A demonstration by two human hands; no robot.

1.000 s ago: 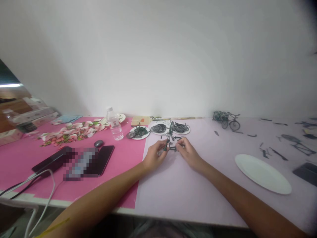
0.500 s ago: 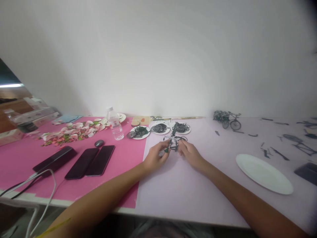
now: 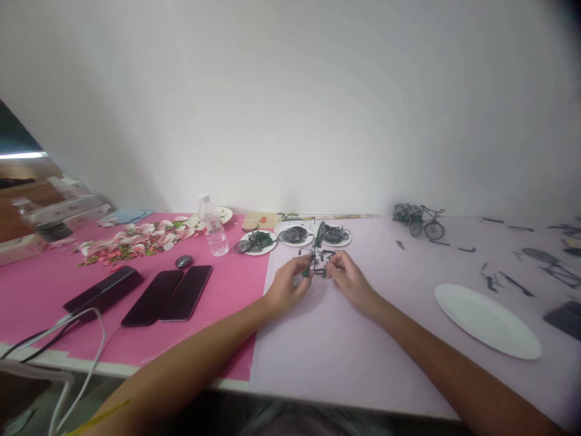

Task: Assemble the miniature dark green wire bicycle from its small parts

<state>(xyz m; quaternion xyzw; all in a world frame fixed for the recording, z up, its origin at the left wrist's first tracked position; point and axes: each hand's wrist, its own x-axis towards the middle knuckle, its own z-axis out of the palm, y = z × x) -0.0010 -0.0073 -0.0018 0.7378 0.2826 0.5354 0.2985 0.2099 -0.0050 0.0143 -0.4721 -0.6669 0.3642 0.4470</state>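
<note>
A small dark toy bicycle (image 3: 319,257), partly assembled, is held between both hands just above the pale tabletop. My left hand (image 3: 289,281) is closed on it from the left, thumb and forefinger pinching a dark green part. My right hand (image 3: 348,278) is closed at its right side, fingertips together against the frame; what exactly they pinch is hidden. Behind the hands stand white plates of dark bicycle parts: a left plate (image 3: 272,247), a middle plate (image 3: 310,241) and a right plate (image 3: 347,240), which is partly covered by the toy.
Several finished toy bicycles (image 3: 426,224) stand by the wall. Loose dark parts (image 3: 515,283) and an oval white plate (image 3: 488,321) lie to the right. On the pink cover are a water bottle (image 3: 213,233), two phones (image 3: 186,293), a power bank (image 3: 105,292), a mouse (image 3: 184,261) and petals (image 3: 136,239).
My right hand's fingers have shifted slightly on the toy bicycle, and the round outline beside them no longer shows. My left hand keeps its pinch. The whole view has moved a little.
</note>
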